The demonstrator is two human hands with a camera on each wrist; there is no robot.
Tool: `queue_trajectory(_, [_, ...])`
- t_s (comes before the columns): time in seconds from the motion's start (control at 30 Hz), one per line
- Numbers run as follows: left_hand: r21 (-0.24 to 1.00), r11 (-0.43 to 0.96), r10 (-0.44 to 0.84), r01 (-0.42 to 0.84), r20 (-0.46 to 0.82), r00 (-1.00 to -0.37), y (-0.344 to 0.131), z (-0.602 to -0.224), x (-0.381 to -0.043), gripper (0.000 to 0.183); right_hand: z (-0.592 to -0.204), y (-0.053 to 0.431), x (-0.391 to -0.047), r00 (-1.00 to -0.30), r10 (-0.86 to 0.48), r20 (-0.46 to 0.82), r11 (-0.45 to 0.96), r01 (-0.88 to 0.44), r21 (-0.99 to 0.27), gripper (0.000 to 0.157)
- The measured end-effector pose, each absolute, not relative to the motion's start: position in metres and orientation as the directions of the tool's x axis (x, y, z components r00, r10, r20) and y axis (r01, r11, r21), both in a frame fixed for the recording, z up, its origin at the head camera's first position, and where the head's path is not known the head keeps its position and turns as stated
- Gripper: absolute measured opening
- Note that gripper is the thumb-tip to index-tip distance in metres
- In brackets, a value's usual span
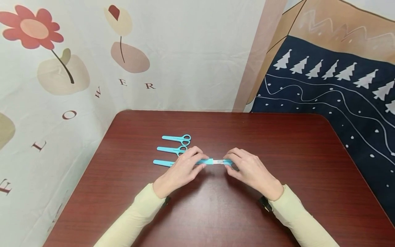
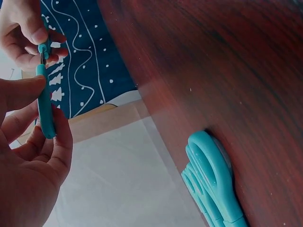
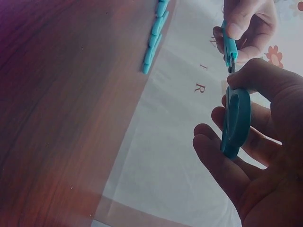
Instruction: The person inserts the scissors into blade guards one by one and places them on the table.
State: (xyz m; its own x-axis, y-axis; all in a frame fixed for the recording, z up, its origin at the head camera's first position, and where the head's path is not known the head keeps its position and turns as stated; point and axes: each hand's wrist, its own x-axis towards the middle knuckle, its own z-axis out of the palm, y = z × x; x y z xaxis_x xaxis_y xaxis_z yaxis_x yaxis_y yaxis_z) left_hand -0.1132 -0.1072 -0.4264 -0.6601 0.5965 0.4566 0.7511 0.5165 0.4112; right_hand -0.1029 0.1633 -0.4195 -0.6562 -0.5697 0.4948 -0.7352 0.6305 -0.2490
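Above the table, both hands hold one pair of scissors between them. My left hand (image 1: 186,168) pinches its turquoise blade cover (image 2: 46,106) between thumb and fingers. The turquoise handles of the scissors (image 3: 238,118) are gripped by my right hand (image 1: 249,167). A short stretch of bare metal blade shows between cover and handles, the rest being inside the cover. Three more turquoise scissors with covers on lie in a column at the left: a far pair (image 1: 174,138), a middle pair (image 1: 168,149) and a near pair (image 1: 162,162), whose handles my left hand hides in the head view.
The reddish-brown wooden table (image 1: 277,137) has rounded far corners. Behind it hangs a pale cloth (image 1: 191,68) with flowers and letters, and at the right a dark blue cloth (image 1: 308,89) with white trees.
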Motion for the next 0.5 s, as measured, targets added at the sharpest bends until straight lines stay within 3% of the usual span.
queue_trajectory(0.5, [0.389,0.516,0.614,0.763,0.453,-0.646,-0.1034,-0.4247,-0.1121,0.019,-0.4182,0.1591,-0.1027,-0.653,-0.586,0.479,0.635,-0.738,-0.230,0.024])
